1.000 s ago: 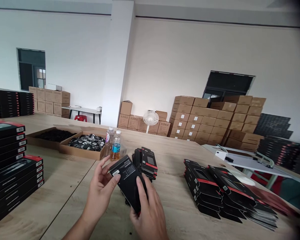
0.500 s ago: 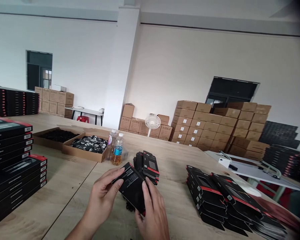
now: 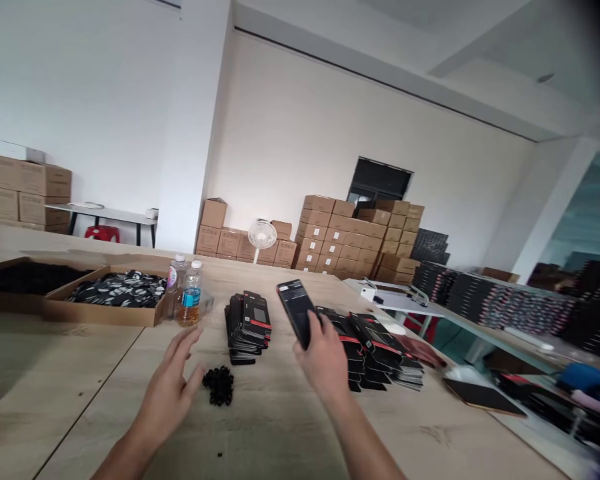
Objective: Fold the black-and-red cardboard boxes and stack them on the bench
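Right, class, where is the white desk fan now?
In the head view, the white desk fan stands beyond the table, in front of a low row of cardboard cartons, left of the tall carton stack.

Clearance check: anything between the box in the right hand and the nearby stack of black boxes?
Nothing visible. Only bare wooden tabletop lies between the black box in the right hand and the stack of black boxes.

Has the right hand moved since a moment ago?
Yes. The right hand, holding a black box, has moved rightward: it was just in front of the small stack of boxes and is now clearly to the right of it.
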Available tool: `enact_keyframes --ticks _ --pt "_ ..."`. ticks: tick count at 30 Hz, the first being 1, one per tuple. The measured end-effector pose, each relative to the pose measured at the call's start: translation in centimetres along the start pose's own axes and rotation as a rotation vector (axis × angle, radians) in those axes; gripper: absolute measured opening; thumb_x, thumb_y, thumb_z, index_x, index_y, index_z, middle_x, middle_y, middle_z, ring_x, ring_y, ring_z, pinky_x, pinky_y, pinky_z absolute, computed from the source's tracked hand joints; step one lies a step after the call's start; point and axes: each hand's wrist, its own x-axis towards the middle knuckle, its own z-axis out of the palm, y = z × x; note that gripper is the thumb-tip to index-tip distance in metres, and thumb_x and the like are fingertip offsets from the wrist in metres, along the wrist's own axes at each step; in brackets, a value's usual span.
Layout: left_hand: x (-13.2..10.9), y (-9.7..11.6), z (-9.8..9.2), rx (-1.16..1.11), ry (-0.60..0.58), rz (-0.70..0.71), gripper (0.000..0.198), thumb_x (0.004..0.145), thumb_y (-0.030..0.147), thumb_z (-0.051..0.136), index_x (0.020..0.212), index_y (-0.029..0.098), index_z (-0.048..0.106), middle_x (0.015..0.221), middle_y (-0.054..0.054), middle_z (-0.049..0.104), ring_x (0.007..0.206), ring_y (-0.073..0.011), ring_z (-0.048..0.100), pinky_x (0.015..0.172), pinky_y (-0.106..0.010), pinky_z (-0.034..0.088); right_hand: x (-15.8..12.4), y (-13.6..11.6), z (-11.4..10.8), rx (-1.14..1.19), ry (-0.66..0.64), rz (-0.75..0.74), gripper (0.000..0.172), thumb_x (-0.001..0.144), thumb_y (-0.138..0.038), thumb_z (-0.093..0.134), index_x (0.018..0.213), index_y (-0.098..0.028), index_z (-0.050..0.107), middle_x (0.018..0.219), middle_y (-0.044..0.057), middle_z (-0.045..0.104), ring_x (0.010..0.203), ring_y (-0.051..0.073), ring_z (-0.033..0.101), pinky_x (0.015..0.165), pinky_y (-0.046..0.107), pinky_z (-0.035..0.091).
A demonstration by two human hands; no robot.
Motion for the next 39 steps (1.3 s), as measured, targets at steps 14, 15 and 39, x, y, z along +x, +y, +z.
enact_keyframes --ticks 14,15,39 --pt "-0.5 -2.0 1.0 0.305 -0.093 0.174 0.036 0.089 0.029 0.050 0.124 0.029 0.059 0.144 -0.007 0.051 0.120 -0.0259 0.061 0.096 -0.039 0.055 11.1 10.8 -0.8 -0.204 -0.525 0.414 0.055 0.083 -0.033 0.051 0.134 -0.013 0.050 0.132 0.023 0.054 0.119 0.035 0.057 0.091 0.043 0.045" --pt "-0.5 -2.2 1.1 0.311 -0.091 0.186 0.036 0.089 0.028 0.050 0.123 0.030 0.060 0.144 -0.007 0.052 0.119 -0.0258 0.062 0.096 -0.039 0.056 11.0 10.5 -0.1 -0.213 -0.538 0.423 0.056 0.082 -0.034 0.052 0.134 -0.013 0.050 0.136 0.024 0.051 0.122 0.037 0.055 0.092 0.045 0.044" --pt "-0.3 -2.5 1.0 0.328 -0.144 0.194 0.030 0.089 0.024 0.048 0.117 0.028 0.060 0.142 -0.008 0.053 0.117 -0.0224 0.063 0.098 -0.038 0.054 11.4 14.7 4.3 -0.173 -0.554 0.257 0.063 0.071 -0.031 0.063 0.131 -0.017 0.054 0.136 0.017 0.054 0.124 0.035 0.052 0.096 0.045 0.044"
